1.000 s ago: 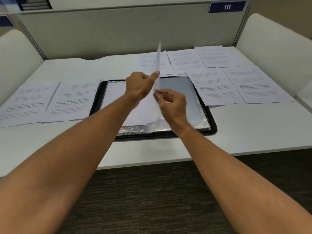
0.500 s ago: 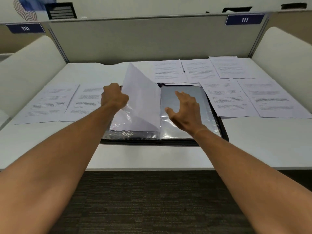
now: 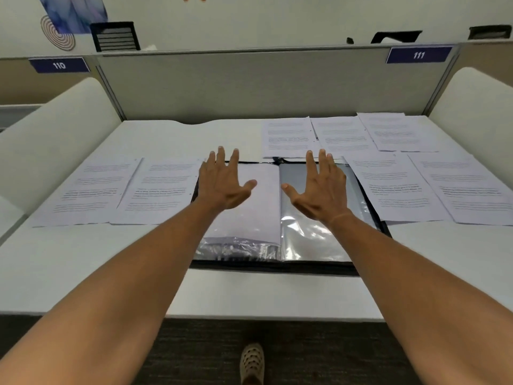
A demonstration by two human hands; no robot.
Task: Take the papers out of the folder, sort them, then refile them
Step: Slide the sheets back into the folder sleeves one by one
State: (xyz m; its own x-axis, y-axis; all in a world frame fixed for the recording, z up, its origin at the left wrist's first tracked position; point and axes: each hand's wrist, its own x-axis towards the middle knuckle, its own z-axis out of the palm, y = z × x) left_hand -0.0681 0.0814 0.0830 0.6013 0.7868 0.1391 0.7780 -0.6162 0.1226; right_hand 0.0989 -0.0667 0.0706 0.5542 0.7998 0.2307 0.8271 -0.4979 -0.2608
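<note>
Open folder (image 3: 311,237) at the worktop (image 3: 83,268) centre; left hand (image 3: 222,184) and right hand (image 3: 319,187) spread flat above its two pages, holding nothing. Loose papers (image 3: 399,190) lie either side of the folder. Refiling step, judged: next, pick one sheet and slide it into the folder's empty sleeve.

Seven printed sheets are lying loose: two (image 3: 91,190) (image 3: 161,187) beside the left hand (image 3: 224,184), five (image 3: 288,137) (image 3: 344,134) (image 3: 397,132) (image 3: 394,187) (image 3: 469,187) around the right hand (image 3: 322,187). One open folder (image 3: 277,266) is lying beneath both hands.

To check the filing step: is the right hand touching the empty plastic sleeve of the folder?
Cannot tell. In the head view the right hand is spread over the empty sleeve, but no contact or gap shows.
</note>
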